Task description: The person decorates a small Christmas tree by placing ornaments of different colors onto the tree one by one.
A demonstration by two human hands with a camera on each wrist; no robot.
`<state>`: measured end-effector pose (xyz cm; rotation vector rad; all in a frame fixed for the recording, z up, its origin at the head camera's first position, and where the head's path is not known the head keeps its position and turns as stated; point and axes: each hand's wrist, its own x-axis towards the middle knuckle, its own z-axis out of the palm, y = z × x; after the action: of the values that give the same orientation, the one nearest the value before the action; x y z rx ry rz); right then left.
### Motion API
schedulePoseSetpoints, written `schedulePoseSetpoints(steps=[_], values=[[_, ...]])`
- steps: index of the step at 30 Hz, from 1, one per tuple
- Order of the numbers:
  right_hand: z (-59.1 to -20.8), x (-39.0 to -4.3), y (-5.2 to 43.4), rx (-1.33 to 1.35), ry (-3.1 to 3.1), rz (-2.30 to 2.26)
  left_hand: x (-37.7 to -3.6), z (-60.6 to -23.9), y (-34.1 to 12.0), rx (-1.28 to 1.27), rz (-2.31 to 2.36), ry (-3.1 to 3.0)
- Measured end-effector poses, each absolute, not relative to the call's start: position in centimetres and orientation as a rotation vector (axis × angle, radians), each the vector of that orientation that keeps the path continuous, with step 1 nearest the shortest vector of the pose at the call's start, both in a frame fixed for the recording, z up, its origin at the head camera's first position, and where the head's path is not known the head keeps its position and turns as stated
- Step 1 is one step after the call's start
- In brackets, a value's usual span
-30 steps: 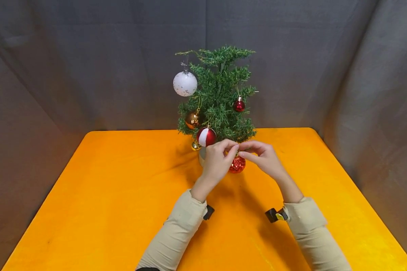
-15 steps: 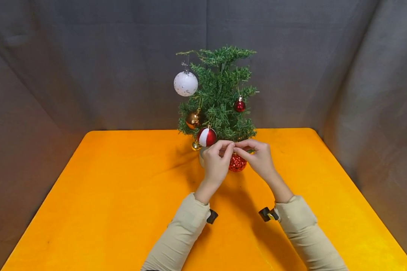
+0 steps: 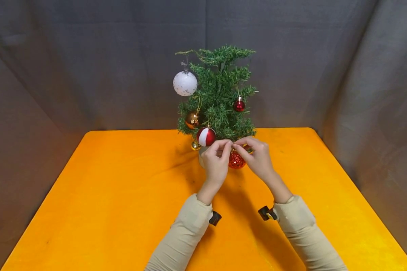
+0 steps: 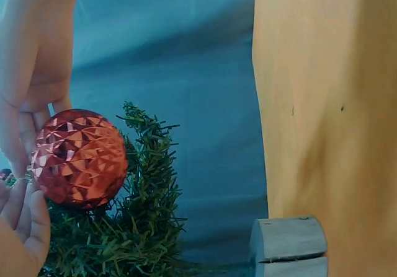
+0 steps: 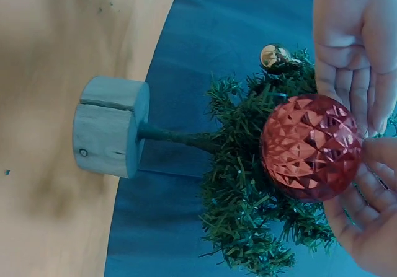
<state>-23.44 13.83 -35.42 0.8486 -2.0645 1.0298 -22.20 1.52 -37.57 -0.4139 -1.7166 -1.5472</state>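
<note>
Pinching the light, fragile faceted red bauble point(image 3: 236, 160) by its top loop with both my left hand point(image 3: 215, 161) and right hand point(image 3: 259, 160), near the tree point(image 3: 218, 96).

We note a red faceted bauble point(image 3: 236, 160), its surface a shiny diamond-cut pattern. The tree point(image 3: 220, 94) is dark green on a pale grey wooden base point(image 5: 111, 126). Other ornaments: a white speckled ball point(image 3: 185, 83), a copper ball point(image 3: 192, 119), a red-and-white striped ball point(image 3: 206, 136), a small dark red ball point(image 3: 239, 105). The worktop point(image 3: 105, 195) is bright orange; the backdrop point(image 3: 88, 64) grey; the sleeves point(image 3: 186, 233) beige.
</note>
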Motion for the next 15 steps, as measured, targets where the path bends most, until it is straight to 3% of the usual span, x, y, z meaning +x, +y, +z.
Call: schedulePoseSetpoints(steps=[15], values=[[-34.1, -24.3, 13.3, 0.877, -2.003, 1.037, -20.5, -35.0, 2.5, -0.277, -1.862, -1.544]])
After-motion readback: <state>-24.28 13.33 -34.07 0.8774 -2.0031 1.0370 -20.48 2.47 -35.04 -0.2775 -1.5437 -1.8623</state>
